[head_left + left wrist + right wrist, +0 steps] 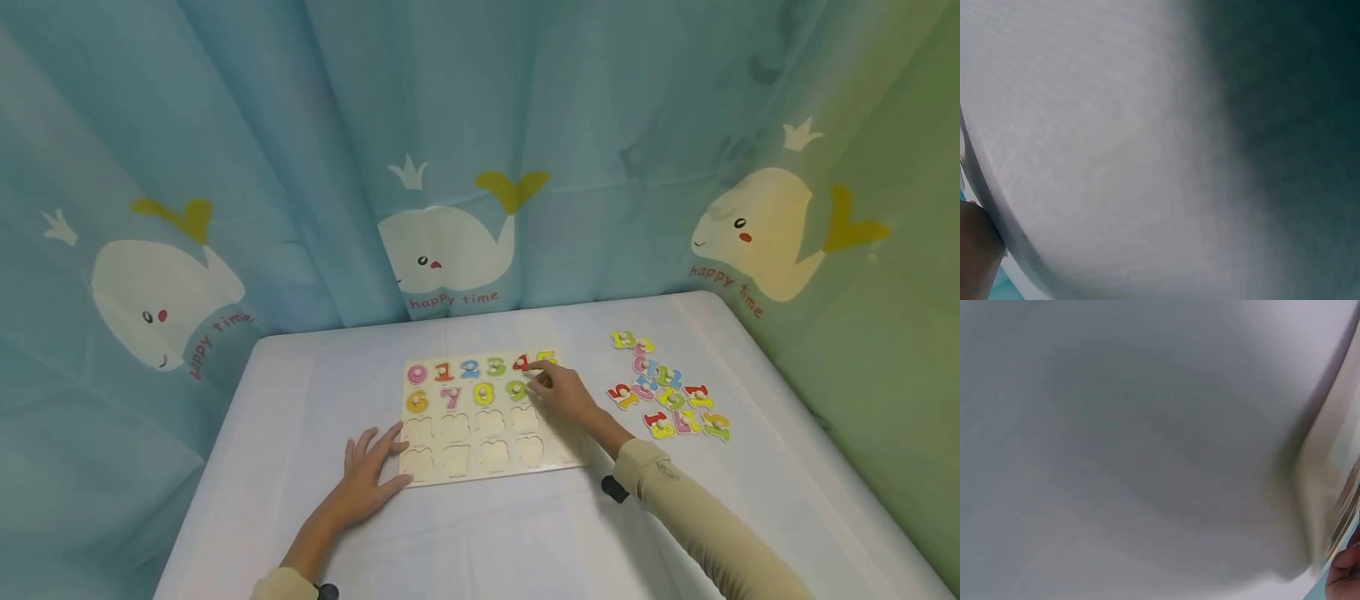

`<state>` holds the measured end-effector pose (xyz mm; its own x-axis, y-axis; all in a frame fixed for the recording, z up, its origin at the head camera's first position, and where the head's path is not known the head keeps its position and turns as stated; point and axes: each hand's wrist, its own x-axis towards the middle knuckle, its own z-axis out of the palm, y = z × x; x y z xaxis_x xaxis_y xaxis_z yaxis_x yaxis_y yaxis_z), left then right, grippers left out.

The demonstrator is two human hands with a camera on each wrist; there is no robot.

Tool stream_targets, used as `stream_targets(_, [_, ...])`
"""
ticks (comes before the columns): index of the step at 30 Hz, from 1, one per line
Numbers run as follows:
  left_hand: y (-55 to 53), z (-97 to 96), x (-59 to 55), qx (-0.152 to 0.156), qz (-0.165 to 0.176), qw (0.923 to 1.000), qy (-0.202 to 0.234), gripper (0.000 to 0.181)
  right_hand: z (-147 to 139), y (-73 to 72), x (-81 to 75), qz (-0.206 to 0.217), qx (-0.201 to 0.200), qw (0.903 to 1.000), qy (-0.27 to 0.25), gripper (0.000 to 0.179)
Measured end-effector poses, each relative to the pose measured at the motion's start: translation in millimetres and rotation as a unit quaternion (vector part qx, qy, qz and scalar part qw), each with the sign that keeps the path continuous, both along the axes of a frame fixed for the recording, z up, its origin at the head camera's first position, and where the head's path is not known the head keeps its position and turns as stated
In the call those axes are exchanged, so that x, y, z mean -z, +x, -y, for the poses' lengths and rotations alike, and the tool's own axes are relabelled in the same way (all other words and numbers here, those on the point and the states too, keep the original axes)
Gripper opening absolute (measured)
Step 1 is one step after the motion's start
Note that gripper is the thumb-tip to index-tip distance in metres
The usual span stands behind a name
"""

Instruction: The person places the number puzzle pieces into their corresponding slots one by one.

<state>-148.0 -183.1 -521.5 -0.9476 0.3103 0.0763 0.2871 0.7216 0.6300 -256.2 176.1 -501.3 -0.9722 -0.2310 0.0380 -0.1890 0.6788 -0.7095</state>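
A wooden number puzzle board (468, 474) lies on the table, colourful number pieces filling its upper two rows and bare recesses below. My right hand (566, 396) reaches over the board's right side. Its index fingertip touches the red number 4 piece (521, 363), with the thumb apart and lower. Just beyond that hand is the yellow number 5 piece (547, 357); the green number 9 piece (516, 390) is near the thumb. Fingers spread, my left hand (366, 479) rests at the board's left edge. The wrist views show mostly blurred white cloth and only slivers of hand.
To the right of the board, several loose number pieces (671, 398) with knobs lie in a cluster, some overlapping. A white cloth covers the table (330, 375). Blue-green curtains (600, 100) with whale prints hang behind the table's far edge and along its sides.
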Motion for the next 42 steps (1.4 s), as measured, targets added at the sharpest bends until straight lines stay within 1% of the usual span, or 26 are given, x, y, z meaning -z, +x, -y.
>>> stream_targets(3, [0.0,0.2,0.8,0.0,-0.003,1.0,0.0,0.048,-18.6,-0.6,0.1,-0.008,0.022,0.9997,0.002,0.034])
stream_targets(6, [-0.4,0.3,2.1,0.0,-0.005,1.0,-0.003,0.046,-40.8,0.9,1.7,-0.011,0.053,0.9984,0.016,0.035])
stream_targets(10, [-1.1,0.5,2.9,-0.002,-0.006,1.0,-0.003,0.049,-72.1,6.0,0.2,-0.018,0.087,0.9955,0.034,0.035])
stream_targets(11, [-1.3,0.6,2.9,-0.001,-0.006,1.0,-0.002,0.051,-79.9,7.4,-1.0,-0.018,0.094,0.9949,0.031,0.035])
stream_targets(16, [-1.1,1.5,2.8,-0.003,-0.003,1.0,0.001,0.052,-117.4,14.7,-7.7,-0.031,0.113,0.9928,0.027,0.035])
stream_targets(19, [-0.6,1.5,2.2,-0.003,0.004,1.0,0.0,0.049,-140.4,21.6,-13.3,-0.041,0.124,0.9902,0.048,0.034])
stream_targets(23, [-0.5,0.8,1.5,-0.003,0.005,1.0,-0.006,0.048,-168.9,31.8,-21.4,-0.032,0.149,0.985,0.081,0.033])
stream_targets(27, [-0.9,0.6,3.1,0.0,0.002,1.0,-0.005,0.046,-192.0,40.0,-27.9,-0.016,0.166,0.9815,0.093,0.033])
stream_targets(30, [-1.4,1.6,3.9,0.002,-0.002,1.0,-0.002,0.046,-201.8,42.9,-29.9,-0.005,0.17,0.9809,0.096,0.033])
stream_targets(34, [-1.6,1.8,4.8,0.004,-0.003,1.0,-0.004,0.048,-208.9,43.6,-24.8,0.006,0.171,0.9806,0.096,0.033])
stream_targets(38, [-1.3,1.2,4.5,0.005,0.001,1.0,-0.001,0.049,-209.4,40.0,-16.6,0.003,0.17,0.981,0.094,0.033])
stream_targets(42, [-1.1,1.3,3.3,0.004,-0.002,1.0,0.001,0.046,-201.5,31.1,-13.3,0.006,0.163,0.9829,0.085,0.034])
